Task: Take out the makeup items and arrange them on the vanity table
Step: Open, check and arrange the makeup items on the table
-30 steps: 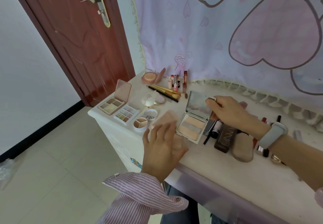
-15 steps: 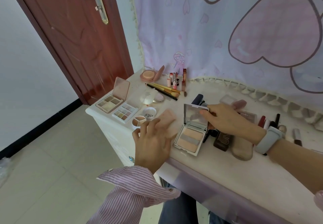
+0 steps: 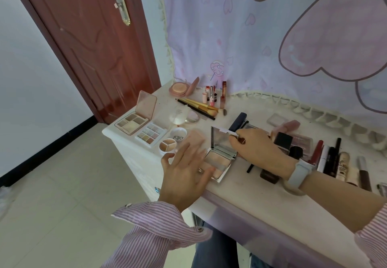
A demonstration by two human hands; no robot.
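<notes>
Powder compact (image 3: pixel 219 158): open, at the front edge of the vanity table (image 3: pixel 261 188), held by both hands.

The right hand (image 3: pixel 257 150) has fingers closed on the mirrored lid's right edge; the left hand (image 3: pixel 186 173), fingers spread, rests against the pan's left side. Since the earlier frames the compact has shifted leftward toward the front edge, lid raised steeper. Eyeshadow palettes (image 3: pixel 142 125), round concealer pot (image 3: pixel 167 145) and brushes (image 3: pixel 201 107) remain unmoved.

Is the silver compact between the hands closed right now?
No. The silver compact stands open, its mirrored lid upright and powder pan exposed.
</notes>
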